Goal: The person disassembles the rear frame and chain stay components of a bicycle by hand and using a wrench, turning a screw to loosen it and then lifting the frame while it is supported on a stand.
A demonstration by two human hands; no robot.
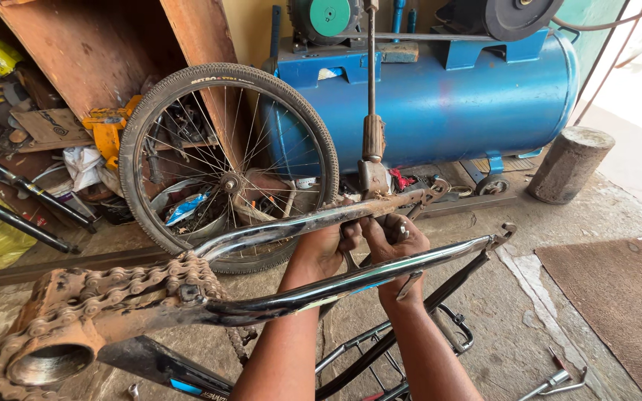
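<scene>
An upturned bicycle frame (284, 297) with chrome rear stays runs across the middle of the head view. A rusty chain (113, 286) is draped over its bottom bracket shell (50, 360) at lower left. My left hand (326, 249) grips the upper chrome stay (276, 230) from below. My right hand (394, 241) is closed around a small metal part between the two stays, right beside the left hand. A rusty rod with a worn handle (372, 137) stands upright just behind my hands. The rear dropouts (503, 236) point right.
A spoked bicycle wheel (228, 167) leans against a wooden cabinet. Behind it stands a blue air compressor tank (440, 100). A stone cylinder (570, 163) sits at right, a brown mat (618, 297) lower right. A metal tool (559, 380) lies on the concrete floor; a black carrier rack (388, 356) lies under the frame.
</scene>
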